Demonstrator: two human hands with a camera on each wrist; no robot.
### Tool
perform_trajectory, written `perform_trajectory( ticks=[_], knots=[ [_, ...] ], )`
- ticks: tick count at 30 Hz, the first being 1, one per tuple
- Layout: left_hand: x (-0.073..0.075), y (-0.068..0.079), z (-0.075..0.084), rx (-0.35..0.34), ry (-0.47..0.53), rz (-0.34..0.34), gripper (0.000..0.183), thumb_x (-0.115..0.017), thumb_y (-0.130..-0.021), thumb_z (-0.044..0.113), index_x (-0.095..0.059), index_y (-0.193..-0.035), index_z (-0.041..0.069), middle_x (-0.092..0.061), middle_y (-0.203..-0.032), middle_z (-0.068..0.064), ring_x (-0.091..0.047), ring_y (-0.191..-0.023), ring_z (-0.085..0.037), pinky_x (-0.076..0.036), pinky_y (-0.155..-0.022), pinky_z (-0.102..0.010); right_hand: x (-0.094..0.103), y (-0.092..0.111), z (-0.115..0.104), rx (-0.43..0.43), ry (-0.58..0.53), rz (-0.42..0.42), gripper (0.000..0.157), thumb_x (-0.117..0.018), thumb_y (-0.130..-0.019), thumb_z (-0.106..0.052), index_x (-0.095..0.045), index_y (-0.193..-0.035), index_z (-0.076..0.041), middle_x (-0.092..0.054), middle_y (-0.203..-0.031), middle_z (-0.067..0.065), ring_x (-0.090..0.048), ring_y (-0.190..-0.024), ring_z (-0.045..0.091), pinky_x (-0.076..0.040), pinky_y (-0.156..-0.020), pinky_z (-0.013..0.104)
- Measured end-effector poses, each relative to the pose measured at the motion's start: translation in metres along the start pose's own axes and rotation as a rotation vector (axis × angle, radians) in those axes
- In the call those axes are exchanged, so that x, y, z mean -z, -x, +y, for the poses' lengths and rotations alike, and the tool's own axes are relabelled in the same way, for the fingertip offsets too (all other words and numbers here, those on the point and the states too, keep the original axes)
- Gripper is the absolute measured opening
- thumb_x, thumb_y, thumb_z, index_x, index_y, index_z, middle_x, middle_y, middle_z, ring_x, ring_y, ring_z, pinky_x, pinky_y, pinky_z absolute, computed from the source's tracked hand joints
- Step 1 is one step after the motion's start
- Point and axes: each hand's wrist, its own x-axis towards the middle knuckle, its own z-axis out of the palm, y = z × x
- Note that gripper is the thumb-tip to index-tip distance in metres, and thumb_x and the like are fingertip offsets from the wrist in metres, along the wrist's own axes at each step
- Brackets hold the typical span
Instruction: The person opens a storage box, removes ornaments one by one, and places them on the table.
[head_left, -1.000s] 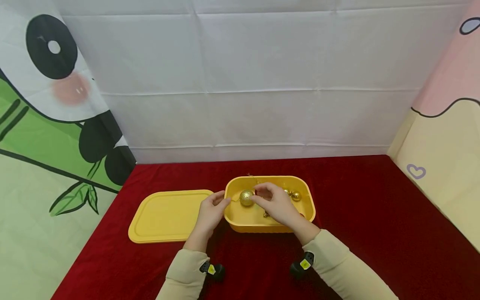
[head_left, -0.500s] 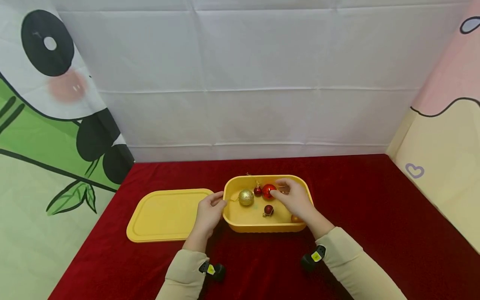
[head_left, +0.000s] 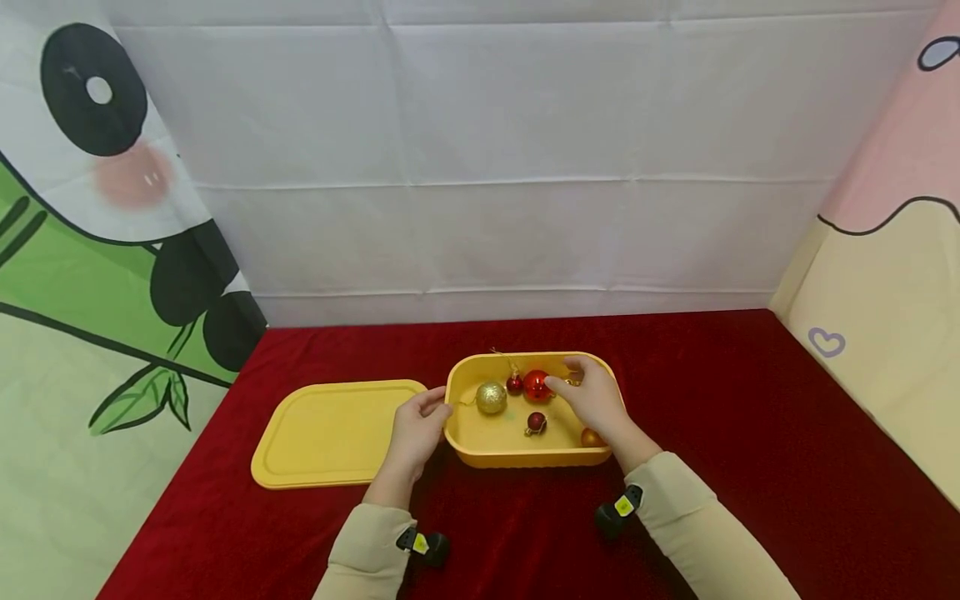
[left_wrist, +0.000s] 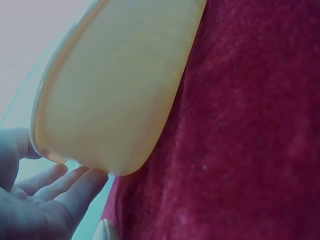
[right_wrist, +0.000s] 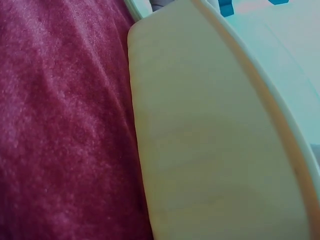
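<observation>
A yellow plastic box (head_left: 487, 457) stands on the dark red cloth. My left hand (head_left: 412, 429) holds its left end, thumb at the rim and fingers against the outer wall in the left wrist view. My right hand (head_left: 596, 400) reaches over the right part of the box, its thumb beside a shiny red ball ornament (head_left: 536, 386). A bit of gold shows between thumb and forefinger; I cannot tell whether they pinch it. Also in the box are a glittery gold ball ornament (head_left: 491, 398), a small red bauble (head_left: 514, 384), a dark red bauble (head_left: 536, 422) and an orange-gold ball (head_left: 591, 437).
A flat yellow lid (head_left: 330, 433) lies on the red cloth (head_left: 720, 400) left of the box, its right edge behind my left hand. A white cloth backdrop (head_left: 510, 167) rises behind the table, with printed panels at both sides.
My right hand has moved rightward from beside the gold ball, uncovering the red ball and baubles; it has barely shifted in the last half second. My left hand stays at the box's end.
</observation>
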Motion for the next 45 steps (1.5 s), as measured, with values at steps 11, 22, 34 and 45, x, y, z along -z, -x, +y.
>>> perform_trajectory(
  ticks=[11, 22, 34, 45],
  knots=[
    [0.000, 0.000, -0.001, -0.013, 0.011, 0.001, 0.040, -0.053, -0.093, 0.010, -0.052, -0.132, 0.001, -0.060, -0.122, -0.024, -0.063, -0.089, -0.019, -0.053, -0.066, -0.022, 0.001, -0.004, 0.001, -0.028, 0.033, -0.032, 0.057, -0.067, -0.087, -0.028, -0.050, -0.132, 0.003, -0.054, -0.131, 0.023, -0.052, -0.119, 0.035, -0.043, -0.101, 0.047],
    [-0.001, 0.001, -0.001, -0.035, 0.004, 0.009, 0.039, -0.053, -0.093, 0.009, -0.054, -0.131, 0.001, -0.061, -0.120, -0.024, -0.063, -0.087, -0.019, -0.052, -0.064, -0.021, -0.001, -0.008, 0.005, -0.017, 0.102, -0.126, 0.056, -0.066, -0.086, -0.018, -0.048, -0.133, 0.007, -0.052, -0.133, 0.024, -0.048, -0.124, 0.036, -0.039, -0.105, 0.047],
    [-0.001, 0.001, -0.002, -0.041, 0.015, 0.011, 0.038, -0.053, -0.093, 0.009, -0.055, -0.130, 0.001, -0.062, -0.119, -0.024, -0.064, -0.087, -0.020, -0.054, -0.067, -0.023, -0.005, -0.005, 0.001, -0.005, 0.173, -0.164, 0.050, -0.069, -0.083, -0.017, -0.056, -0.128, 0.002, -0.059, -0.128, 0.019, -0.054, -0.117, 0.032, -0.042, -0.101, 0.045],
    [-0.001, 0.000, -0.003, -0.042, 0.015, 0.004, 0.039, -0.053, -0.093, 0.010, -0.054, -0.131, 0.001, -0.062, -0.119, -0.024, -0.064, -0.088, -0.019, -0.054, -0.068, -0.023, -0.011, -0.003, 0.001, 0.021, 0.165, -0.180, 0.031, -0.072, -0.079, -0.008, -0.066, -0.108, 0.002, -0.069, -0.102, 0.013, -0.063, -0.091, 0.021, -0.052, -0.079, 0.032]
  ],
)
